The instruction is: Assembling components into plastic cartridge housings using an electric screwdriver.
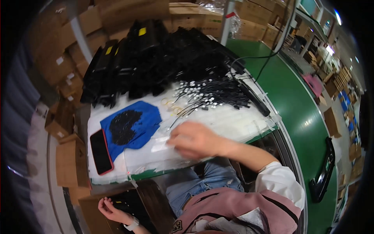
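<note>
The right hand (194, 139), in the middle of the frame, is half curled over a small clear bag (160, 143) on the white table (233, 123); I think it is picking it up. The left hand (111, 210), bottom left, is open and reaches into a box (128, 202). Next, I guess, comes a gentle pinch

boxes (58, 66) brown, left | labels (142, 31) yellow, on black packs | phone (101, 151) screen dark, prob. off

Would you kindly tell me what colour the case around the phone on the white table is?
Red, around a black screen; the phone shows in the head view.
</note>
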`<state>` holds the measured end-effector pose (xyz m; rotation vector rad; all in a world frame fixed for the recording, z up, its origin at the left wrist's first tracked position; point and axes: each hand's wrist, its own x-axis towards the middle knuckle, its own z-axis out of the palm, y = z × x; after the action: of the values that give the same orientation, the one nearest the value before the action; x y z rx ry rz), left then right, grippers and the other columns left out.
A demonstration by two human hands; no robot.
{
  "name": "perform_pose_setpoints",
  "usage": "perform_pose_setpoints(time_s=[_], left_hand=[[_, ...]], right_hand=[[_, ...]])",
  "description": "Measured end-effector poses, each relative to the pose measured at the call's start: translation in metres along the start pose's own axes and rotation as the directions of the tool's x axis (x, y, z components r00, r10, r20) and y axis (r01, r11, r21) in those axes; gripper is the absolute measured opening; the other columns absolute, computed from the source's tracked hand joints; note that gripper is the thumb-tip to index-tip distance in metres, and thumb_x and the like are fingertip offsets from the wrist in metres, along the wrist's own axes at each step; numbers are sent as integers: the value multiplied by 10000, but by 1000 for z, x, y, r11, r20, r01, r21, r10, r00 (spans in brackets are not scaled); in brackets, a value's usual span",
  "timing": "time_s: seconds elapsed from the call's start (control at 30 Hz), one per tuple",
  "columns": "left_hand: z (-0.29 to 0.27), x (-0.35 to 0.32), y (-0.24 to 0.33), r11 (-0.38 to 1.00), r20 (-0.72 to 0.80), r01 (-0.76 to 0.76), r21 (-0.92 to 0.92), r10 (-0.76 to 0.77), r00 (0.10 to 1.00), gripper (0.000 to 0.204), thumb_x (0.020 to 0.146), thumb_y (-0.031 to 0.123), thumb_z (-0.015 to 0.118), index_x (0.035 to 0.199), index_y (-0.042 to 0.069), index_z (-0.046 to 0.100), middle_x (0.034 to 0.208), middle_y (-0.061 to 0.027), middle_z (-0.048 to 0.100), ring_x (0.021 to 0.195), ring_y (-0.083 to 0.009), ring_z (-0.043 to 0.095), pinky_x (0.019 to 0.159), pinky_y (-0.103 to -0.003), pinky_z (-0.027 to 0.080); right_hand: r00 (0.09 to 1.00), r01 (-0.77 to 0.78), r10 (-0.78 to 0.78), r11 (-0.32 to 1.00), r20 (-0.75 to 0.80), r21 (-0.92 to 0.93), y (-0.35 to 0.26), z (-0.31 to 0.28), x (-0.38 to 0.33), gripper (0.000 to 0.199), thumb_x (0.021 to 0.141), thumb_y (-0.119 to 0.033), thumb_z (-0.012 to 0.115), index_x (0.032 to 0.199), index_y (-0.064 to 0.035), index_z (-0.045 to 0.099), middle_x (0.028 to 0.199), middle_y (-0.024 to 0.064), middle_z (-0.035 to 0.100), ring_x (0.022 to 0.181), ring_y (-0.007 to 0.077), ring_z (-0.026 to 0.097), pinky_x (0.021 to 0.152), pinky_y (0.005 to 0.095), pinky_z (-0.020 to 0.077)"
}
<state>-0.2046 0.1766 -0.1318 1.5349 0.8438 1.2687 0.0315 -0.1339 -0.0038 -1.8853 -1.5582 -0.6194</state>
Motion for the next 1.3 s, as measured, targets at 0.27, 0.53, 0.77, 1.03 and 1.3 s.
perform_pose_setpoints(time_s=[0.27,0.53,0.77,1.03,1.3], left_hand=[[162,-109,123,783,613,-589,-200,569,549,321,723,10,659,1032,-20,576,1059,-206,586,969,-377,584,863,-421,470],[206,-138,111,775,669,-623,-107,520,531,145,721,12,668,862,1,637,1012,-187,607,889,-360,605,752,-408,504],[212,-137,115,704,731,-705,-82,523,438,117,726,25,676,835,16,636,925,-133,618,820,-329,588,701,-410,475],[213,-137,116,702,715,-701,-123,553,428,118,731,22,677,841,18,634,906,-123,616,813,-322,580,707,-409,467],[200,-131,117,785,683,-596,-166,527,505,222,739,26,674,953,-4,622,977,-164,616,876,-349,589,775,-398,479]], right_hand=[[777,-524,242,761,-581,-383,213,-150,-5,339,793,10,578,1126,-15,520,941,161,572,814,315,621,728,389,503],[74,-619,997,63,22,-783,375,-176,-33,524,610,-171,801,1102,-56,667,1185,136,642,1084,313,627,857,419,542],[68,-755,992,-19,-107,-656,377,-173,-50,603,560,-188,839,1135,-112,676,1175,112,658,1084,296,636,883,401,533],[622,-782,628,523,-467,-339,372,-195,-39,435,663,-283,776,1023,-56,685,992,195,646,934,380,629,811,444,508],[962,-213,98,851,-254,-480,169,-191,21,271,672,-145,737,899,-41,630,925,123,552,830,347,591,655,413,496]])
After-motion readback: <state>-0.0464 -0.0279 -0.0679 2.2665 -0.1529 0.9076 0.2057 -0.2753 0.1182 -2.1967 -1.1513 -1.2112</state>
